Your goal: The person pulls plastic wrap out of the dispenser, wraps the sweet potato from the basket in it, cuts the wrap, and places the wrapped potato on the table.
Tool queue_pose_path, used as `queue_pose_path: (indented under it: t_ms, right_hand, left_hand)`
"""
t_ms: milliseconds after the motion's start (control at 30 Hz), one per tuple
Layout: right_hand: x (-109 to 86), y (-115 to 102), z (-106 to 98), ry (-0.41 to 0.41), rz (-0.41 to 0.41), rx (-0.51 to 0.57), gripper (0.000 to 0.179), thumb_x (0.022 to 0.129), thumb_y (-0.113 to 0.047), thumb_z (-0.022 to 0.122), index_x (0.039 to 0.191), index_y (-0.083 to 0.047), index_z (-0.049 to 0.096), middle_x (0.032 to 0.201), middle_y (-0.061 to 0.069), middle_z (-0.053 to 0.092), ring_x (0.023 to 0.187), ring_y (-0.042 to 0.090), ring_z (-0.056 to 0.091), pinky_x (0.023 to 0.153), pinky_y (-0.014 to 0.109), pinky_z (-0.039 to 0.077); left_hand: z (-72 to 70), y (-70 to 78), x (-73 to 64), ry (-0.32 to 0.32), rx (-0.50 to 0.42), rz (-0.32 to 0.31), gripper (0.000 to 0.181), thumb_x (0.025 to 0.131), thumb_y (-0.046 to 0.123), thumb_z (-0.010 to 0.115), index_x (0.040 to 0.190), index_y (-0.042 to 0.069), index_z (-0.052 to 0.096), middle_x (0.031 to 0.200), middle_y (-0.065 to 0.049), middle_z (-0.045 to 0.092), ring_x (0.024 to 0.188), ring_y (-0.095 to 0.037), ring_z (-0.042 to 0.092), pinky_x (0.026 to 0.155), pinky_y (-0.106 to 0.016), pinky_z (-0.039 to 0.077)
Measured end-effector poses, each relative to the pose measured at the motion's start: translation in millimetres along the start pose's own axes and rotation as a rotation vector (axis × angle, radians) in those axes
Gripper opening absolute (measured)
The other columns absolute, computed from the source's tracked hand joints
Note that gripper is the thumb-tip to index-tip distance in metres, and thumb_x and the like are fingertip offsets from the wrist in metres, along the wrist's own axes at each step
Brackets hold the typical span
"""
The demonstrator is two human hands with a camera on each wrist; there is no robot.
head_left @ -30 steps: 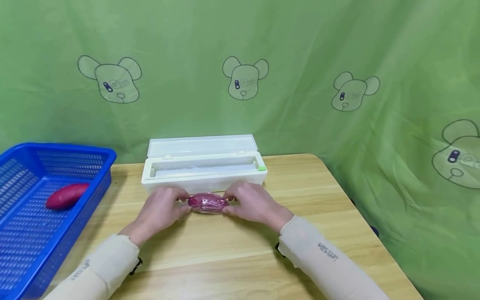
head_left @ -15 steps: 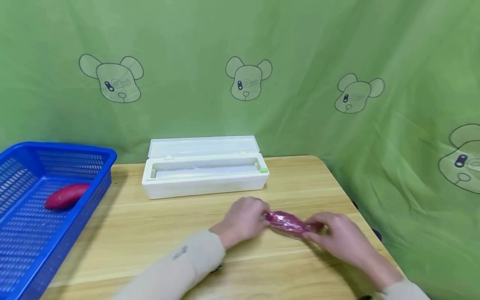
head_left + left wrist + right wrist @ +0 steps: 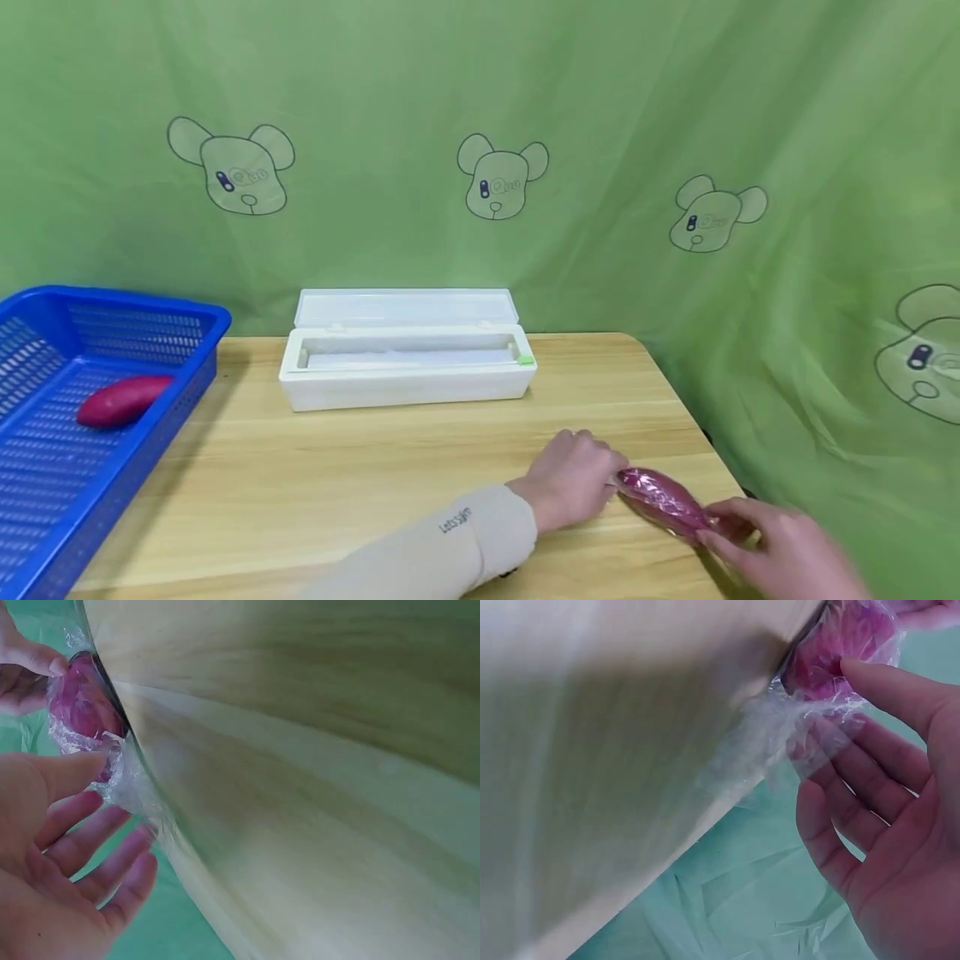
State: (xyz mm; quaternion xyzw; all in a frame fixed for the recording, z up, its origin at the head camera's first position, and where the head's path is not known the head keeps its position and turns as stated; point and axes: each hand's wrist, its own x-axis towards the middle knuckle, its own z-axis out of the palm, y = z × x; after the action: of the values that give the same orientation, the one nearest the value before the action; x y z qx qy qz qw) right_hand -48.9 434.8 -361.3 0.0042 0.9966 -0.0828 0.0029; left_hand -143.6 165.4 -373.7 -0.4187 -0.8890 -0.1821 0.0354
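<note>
A purple-red sweet potato wrapped in clear cling film lies slanted near the table's right edge. My left hand pinches the film at its far left end. At its near right end, my right hand holds it between thumb and fingers. Loose film trails past the left fingers in the left wrist view. In the right wrist view, a bunched tail of film passes between the thumb and the fingers.
A white cling film box with its lid raised and a roll inside stands at the back of the wooden table. On the left is a blue basket containing another sweet potato. A green curtain hangs behind and to the right.
Both hands have carried the wrapped sweet potato from in front of the box to the right and nearer, turning it slantwise. The box and basket have stayed on the table.
</note>
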Motion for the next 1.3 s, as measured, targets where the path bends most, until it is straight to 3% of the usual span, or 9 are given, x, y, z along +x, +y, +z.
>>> queue_pose_path:
  t_ms: [133,267,433,533,700,900,1100,1200,1300]
  right_hand:
    - [-3.4,-4.5,-1.9,0.013,-0.006,-0.058,0.063,0.076,-0.059,0.093,0.116,-0.012,0.08,0.1,0.002,0.078,0.083,0.018,0.07,0.065,0.037,0.058]
    - [-5.0,-22.8,-10.8,0.158,-0.092,-0.111,0.073,0.069,-0.066,0.094,0.117,-0.012,0.079,0.111,0.013,0.077,0.091,0.034,0.074,0.063,0.049,0.06]
    - [19.5,-74.6,-26.8,0.443,-0.376,-0.085,0.044,0.067,-0.031,0.1,0.105,-0.019,0.082,0.1,-0.002,0.078,0.083,0.023,0.072,0.058,0.037,0.057]
    - [46.8,-113.8,-36.6,0.501,-0.535,-0.07,0.035,0.07,-0.02,0.097,0.102,-0.02,0.082,0.097,-0.005,0.078,0.082,0.018,0.073,0.06,0.037,0.059]
    - [103.7,-177.3,-44.0,0.292,-0.585,-0.037,0.022,0.09,-0.024,0.088,0.109,-0.014,0.082,0.104,0.001,0.081,0.095,0.021,0.076,0.076,0.043,0.065]
    - [179.7,-227.0,-36.1,0.009,-0.533,0.018,0.029,0.097,-0.024,0.082,0.12,-0.007,0.08,0.116,0.009,0.082,0.107,0.027,0.076,0.094,0.047,0.063]
    - [221.2,-244.1,-24.6,-0.187,-0.513,0.101,0.025,0.098,-0.017,0.08,0.119,-0.003,0.081,0.113,0.011,0.083,0.103,0.024,0.077,0.097,0.043,0.063]
    - [231.1,-249.3,-24.8,-0.228,-0.501,0.129,0.023,0.097,-0.014,0.08,0.117,-0.002,0.081,0.112,0.013,0.083,0.102,0.025,0.077,0.097,0.042,0.063]
    - [236.1,-254.0,-25.1,-0.229,-0.506,0.05,0.026,0.095,-0.017,0.083,0.117,-0.003,0.082,0.111,0.011,0.082,0.103,0.025,0.075,0.097,0.043,0.062]
  left_hand:
    - [-10.9,-15.4,-17.8,0.066,-0.054,0.073,0.041,0.1,0.018,0.076,0.14,0.019,0.071,0.134,0.004,0.077,0.114,-0.009,0.073,0.102,-0.021,0.056]
    - [-38.2,-42.1,-46.9,0.134,-0.154,0.075,0.035,0.101,0.01,0.073,0.135,0.01,0.073,0.134,-0.003,0.077,0.124,-0.016,0.073,0.113,-0.026,0.054]
    - [-85.2,-98.9,-89.5,0.295,-0.165,-0.059,0.026,0.096,0.004,0.077,0.122,0.002,0.077,0.123,-0.012,0.08,0.117,-0.028,0.076,0.105,-0.039,0.062]
    - [-109.9,-139.0,-112.0,0.386,-0.092,-0.165,0.024,0.093,0.0,0.079,0.117,-0.001,0.077,0.117,-0.017,0.08,0.113,-0.034,0.075,0.102,-0.046,0.063]
    - [-142.1,-193.7,-139.1,0.378,-0.055,-0.365,0.028,0.094,0.001,0.075,0.122,-0.004,0.075,0.126,-0.022,0.076,0.121,-0.042,0.07,0.106,-0.056,0.059]
    - [-153.5,-223.6,-135.9,0.194,-0.126,-0.528,0.036,0.098,0.007,0.071,0.132,-0.005,0.071,0.139,-0.027,0.069,0.135,-0.047,0.062,0.114,-0.062,0.052]
    - [-149.5,-231.9,-130.6,0.163,-0.104,-0.492,0.032,0.092,0.001,0.076,0.123,-0.004,0.077,0.125,-0.026,0.073,0.12,-0.045,0.066,0.104,-0.057,0.057]
    - [-150.3,-237.0,-130.8,0.148,-0.107,-0.418,0.027,0.089,0.0,0.08,0.116,-0.004,0.08,0.114,-0.023,0.073,0.105,-0.04,0.067,0.096,-0.054,0.058]
    - [-150.9,-241.4,-130.2,0.091,-0.097,-0.379,0.028,0.09,0.0,0.082,0.118,-0.002,0.08,0.11,-0.02,0.074,0.1,-0.036,0.07,0.093,-0.051,0.06]
